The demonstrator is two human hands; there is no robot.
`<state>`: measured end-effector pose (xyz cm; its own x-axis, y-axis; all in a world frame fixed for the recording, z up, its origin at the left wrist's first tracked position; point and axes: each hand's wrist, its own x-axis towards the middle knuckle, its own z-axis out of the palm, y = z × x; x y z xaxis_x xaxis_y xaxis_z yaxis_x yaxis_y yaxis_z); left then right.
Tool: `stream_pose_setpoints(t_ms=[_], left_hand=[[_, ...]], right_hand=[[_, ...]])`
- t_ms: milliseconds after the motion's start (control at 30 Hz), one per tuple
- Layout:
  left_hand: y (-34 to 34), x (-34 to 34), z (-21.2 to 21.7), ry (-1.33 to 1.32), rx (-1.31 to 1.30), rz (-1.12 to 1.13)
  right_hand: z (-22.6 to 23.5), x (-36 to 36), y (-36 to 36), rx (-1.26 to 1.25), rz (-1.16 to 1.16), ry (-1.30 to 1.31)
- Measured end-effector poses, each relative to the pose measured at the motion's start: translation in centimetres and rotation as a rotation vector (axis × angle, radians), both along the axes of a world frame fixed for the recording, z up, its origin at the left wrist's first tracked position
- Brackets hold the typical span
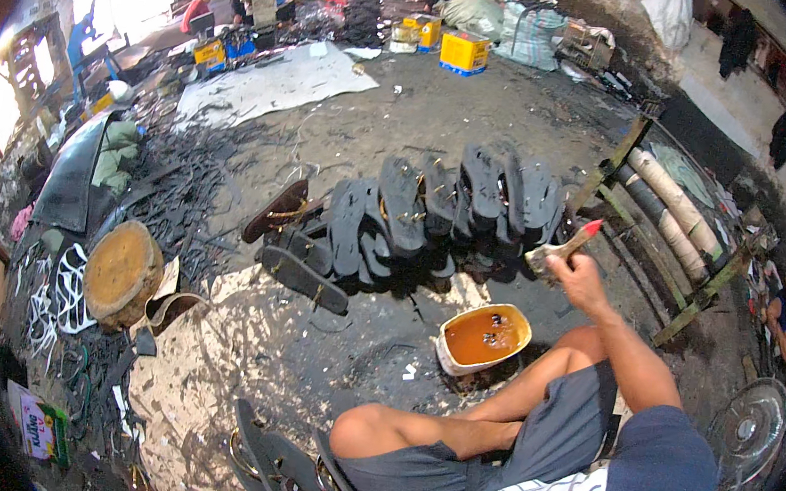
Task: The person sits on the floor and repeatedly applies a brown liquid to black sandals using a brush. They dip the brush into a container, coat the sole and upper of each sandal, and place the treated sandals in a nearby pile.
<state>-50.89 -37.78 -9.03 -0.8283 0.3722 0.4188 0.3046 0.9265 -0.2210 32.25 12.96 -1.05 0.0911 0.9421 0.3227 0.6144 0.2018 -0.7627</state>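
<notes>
Brush [561,250] with a red tip sits in the right hand [577,275], up above the floor. The fingers are closed tight around the handle, and the bristles point left toward a long row of black sandal soles [444,203]. The soles lean on each other like fallen dominoes on the dark floor. A brown sole [275,210] lies at the left end of the row, and a few flat black soles [303,278] lie just in front of it.

Below the hand is a white tub [483,339] full of orange glue. It stands on the floor near the person's bare knee [358,432]. The person sits low and wears grey shorts [525,448].

The left hand is not in the picture, so I cannot tell what it does.

More black soles [291,468] lie by the knee at the bottom. A round wood block [123,272] sits off to the left, with black scraps [180,197] piled behind it. Far back there is a yellow box [464,52]. On the right is a wooden rack [688,227] with pale rolls, and a fan [747,426] is low on the right.
</notes>
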Motion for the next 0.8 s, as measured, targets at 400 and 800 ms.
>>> stream_pose_setpoints(t_ms=[400,800], left_hand=[[12.3,28.3,10.5,-1.140,1.224,-0.681],[6.7,40.2,6.8,-1.215,0.881,-0.580]], right_hand=[[-2.6,-3.6,2.4,-0.173,0.188,-0.004],[-9.0,-5.6,-1.1,-0.390,0.527,-0.414]])
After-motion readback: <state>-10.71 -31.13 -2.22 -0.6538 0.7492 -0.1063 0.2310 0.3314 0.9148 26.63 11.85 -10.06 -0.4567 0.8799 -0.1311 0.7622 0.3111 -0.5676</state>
